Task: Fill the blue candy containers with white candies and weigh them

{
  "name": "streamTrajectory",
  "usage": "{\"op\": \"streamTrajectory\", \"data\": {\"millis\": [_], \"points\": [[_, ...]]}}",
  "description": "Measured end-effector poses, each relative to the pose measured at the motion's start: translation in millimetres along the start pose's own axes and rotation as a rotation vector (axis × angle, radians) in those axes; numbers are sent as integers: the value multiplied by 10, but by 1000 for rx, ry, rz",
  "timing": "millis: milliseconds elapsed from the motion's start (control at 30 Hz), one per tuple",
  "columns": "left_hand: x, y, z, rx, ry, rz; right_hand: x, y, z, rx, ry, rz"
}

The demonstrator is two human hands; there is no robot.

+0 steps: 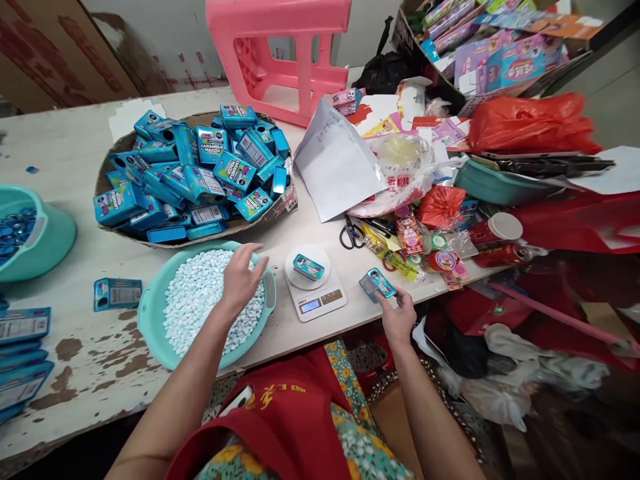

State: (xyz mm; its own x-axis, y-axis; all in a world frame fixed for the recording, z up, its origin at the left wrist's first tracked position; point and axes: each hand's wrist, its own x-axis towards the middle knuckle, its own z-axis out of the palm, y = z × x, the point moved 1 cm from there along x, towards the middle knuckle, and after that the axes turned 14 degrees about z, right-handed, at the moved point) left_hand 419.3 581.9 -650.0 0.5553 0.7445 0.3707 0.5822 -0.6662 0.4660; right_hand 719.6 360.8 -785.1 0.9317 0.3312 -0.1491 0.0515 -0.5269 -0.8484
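My left hand [241,278] hovers over a teal basin [150,320] heaped with small white candies [197,293], fingers loosely curled and reaching down toward the pile. My right hand [399,317] pinches a small blue tin [377,284] at the table's front edge. Between the hands stands a white kitchen scale [315,293] with another small blue tin [309,267] lying on its round platform.
A shallow cardboard tray [113,230] piled with blue boxes sits behind the basin. A second teal basin [47,233] stands at far left. A pink stool [280,53], scissors [351,235], papers, red bags and toy boxes crowd the right. Flat blue boxes [117,293] lie at left.
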Motion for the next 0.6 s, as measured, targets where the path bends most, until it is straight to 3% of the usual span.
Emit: {"op": "streamTrajectory", "data": {"millis": [133,267,367,433,500,600], "points": [[173,216,274,-59,-219,189,-67,18,14,26,-14,35],[243,275,537,-68,-393,286,-76,24,64,64,-62,110],[236,268,682,-209,-464,245,-172,-159,66,-33,29,-56],[195,283,686,-387,-390,155,-326,-403,98,-89,60,-267],[108,325,599,-613,-256,46,-529,-705,198,-92,-89,-409],[-107,404,332,-945,-126,-163,-855,-1192,425,-92,-543,-417]]}}
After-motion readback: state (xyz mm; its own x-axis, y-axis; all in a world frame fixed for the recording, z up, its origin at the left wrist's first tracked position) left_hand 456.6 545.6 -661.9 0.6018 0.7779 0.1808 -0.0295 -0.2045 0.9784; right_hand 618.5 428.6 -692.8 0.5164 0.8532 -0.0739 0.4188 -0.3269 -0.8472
